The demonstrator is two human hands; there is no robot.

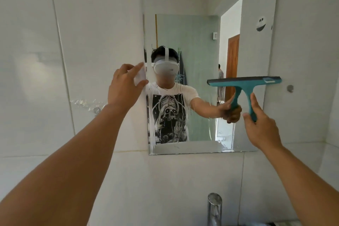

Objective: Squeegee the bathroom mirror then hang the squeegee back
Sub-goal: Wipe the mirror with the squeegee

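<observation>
The tall frameless mirror (198, 46) hangs on the white tiled wall, with white foam streaks running down its left edge. My right hand (261, 128) grips the handle of a teal squeegee (245, 83). Its dark rubber blade lies level against the right half of the glass, about mid-height. My left hand (124, 86) is raised at the mirror's left edge, fingers curled around a small pale object I cannot identify. A small round metal hook (290, 88) sits on the wall just right of the mirror.
A chrome tap (214, 207) rises at the bottom centre. A clear suction hook (96, 110) is stuck on the tiles to the left. A white sticker with a dark face (261, 23) sits near the mirror's upper right. The glass reflects a person and an open doorway.
</observation>
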